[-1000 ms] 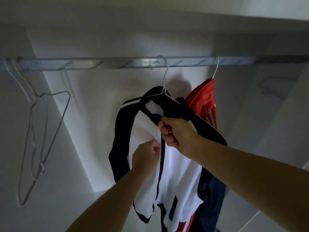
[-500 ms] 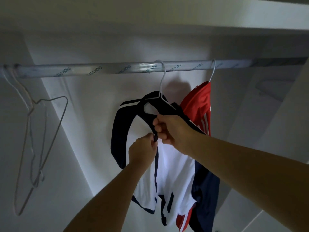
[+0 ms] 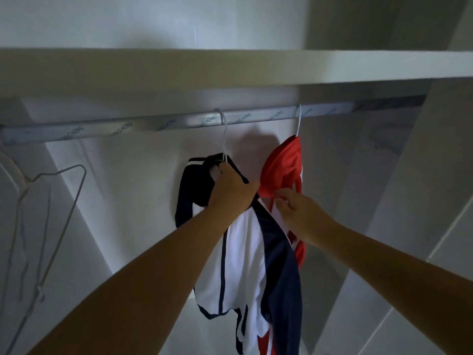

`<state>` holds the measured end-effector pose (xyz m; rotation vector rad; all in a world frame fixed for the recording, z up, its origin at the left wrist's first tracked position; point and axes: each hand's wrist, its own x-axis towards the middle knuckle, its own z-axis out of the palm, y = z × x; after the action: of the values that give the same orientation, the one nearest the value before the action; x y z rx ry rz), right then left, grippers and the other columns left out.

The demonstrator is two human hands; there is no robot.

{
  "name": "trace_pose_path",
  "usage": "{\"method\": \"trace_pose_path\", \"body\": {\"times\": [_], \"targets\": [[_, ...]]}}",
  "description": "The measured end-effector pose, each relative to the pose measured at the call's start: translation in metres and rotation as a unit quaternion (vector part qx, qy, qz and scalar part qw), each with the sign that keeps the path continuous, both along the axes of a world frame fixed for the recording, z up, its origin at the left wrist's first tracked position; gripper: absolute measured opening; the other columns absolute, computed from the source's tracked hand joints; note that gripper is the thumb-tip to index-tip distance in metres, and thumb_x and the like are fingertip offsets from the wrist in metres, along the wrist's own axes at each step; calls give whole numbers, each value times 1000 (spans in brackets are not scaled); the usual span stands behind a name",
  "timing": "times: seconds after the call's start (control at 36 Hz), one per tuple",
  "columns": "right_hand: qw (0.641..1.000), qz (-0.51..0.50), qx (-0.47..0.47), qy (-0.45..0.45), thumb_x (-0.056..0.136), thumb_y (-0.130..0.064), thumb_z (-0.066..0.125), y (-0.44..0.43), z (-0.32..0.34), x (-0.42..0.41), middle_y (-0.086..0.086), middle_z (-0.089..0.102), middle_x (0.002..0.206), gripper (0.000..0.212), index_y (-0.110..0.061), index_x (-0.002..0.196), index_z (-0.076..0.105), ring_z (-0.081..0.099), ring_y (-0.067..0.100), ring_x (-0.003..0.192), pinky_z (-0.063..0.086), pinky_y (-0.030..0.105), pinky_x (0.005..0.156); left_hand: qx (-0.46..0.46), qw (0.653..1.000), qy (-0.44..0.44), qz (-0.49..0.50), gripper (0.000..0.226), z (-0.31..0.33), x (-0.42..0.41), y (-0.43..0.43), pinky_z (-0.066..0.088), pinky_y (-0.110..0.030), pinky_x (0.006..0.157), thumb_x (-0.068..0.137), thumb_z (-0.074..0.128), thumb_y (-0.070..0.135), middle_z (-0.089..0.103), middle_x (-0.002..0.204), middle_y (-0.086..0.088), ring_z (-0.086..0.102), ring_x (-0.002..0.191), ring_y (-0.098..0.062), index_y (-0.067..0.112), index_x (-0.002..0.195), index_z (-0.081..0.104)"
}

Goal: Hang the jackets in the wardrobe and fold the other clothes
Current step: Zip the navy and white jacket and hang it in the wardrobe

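The navy and white jacket (image 3: 245, 252) is hung by its hanger (image 3: 224, 139) on the wardrobe rail (image 3: 153, 124). Its collar is clasped in the closed grip of the left hand (image 3: 231, 190). The right hand (image 3: 298, 208), clamped on that collar half a second ago, has been moved to the red jacket (image 3: 284, 172) beside it, whose edge is pinched between its fingertips. Straightening appears nearly done. Spare hangers (image 3: 51, 196) are left on the rail's far left.
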<state>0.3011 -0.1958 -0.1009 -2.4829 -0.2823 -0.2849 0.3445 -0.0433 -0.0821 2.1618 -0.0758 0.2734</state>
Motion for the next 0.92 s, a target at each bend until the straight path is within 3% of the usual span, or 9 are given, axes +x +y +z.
{"method": "trace_pose_path", "body": {"times": [0.11,0.25,0.33,0.44,0.53,0.64,0.75,0.83,0.92], "targets": [[995,-44,-44,81,99,-26,44,-8,3,5,13,54,129,38,-5,130,49,53,26,114,42,31,87,69,995,60,35,34,2,22,-7,32,-19,46,86,65,26,38,65,0,41,56,-12,6,73,42],[969,53,-10,241,98,-45,43,1,-22,-11,5,61,110,40,-17,127,47,55,13,83,40,18,60,169,985,-2,30,42,2,22,5,40,-32,63,96,49,35,43,62,-5,48,66,-23,2,71,50],[971,72,-6,226,101,-36,40,3,-38,-20,5,61,97,28,-13,111,52,61,19,87,50,27,70,113,991,-76,-14,44,-2,7,6,40,-35,67,100,44,29,42,60,-3,45,61,-19,10,60,39],[969,94,23,229,95,-30,55,-5,-41,-24,10,65,113,33,-15,124,50,63,25,103,52,40,92,-56,996,-40,-58,29,-18,-6,12,39,-29,72,100,43,28,53,79,-8,52,73,-15,8,82,55],[962,112,27,249,85,-24,69,-14,-41,-27,2,68,103,32,-17,115,60,67,15,93,55,21,77,-193,980,31,-44,21,-18,-3,13,44,-24,80,99,47,26,59,103,-1,58,93,-14,15,113,58],[950,130,7,282,76,-18,78,-28,-37,-31,-6,70,88,25,-25,94,62,68,5,74,56,17,64,-186,979,70,-40,5,-5,8,10,47,-20,65,93,60,20,61,87,0,60,78,-10,16,90,60],[945,108,-32,308,77,-13,77,-43,-26,-34,6,70,88,27,-14,99,62,65,6,54,52,17,52,-150,982,107,-40,11,5,16,7,48,-27,74,90,64,17,61,87,-3,60,82,-17,10,98,61],[960,64,-136,236,81,-16,71,-54,-3,-34,2,63,78,13,-13,83,59,58,7,50,43,12,45,-111,989,95,-34,23,5,17,5,46,-31,81,90,63,12,61,97,-7,59,92,-23,5,111,62],[972,8,-225,74,85,-25,63,-55,10,-45,-11,44,70,30,-26,68,38,55,12,70,35,15,53,-40,998,48,-26,25,-1,17,3,45,-31,87,89,61,4,62,104,-13,59,99,-27,2,114,61]]}}
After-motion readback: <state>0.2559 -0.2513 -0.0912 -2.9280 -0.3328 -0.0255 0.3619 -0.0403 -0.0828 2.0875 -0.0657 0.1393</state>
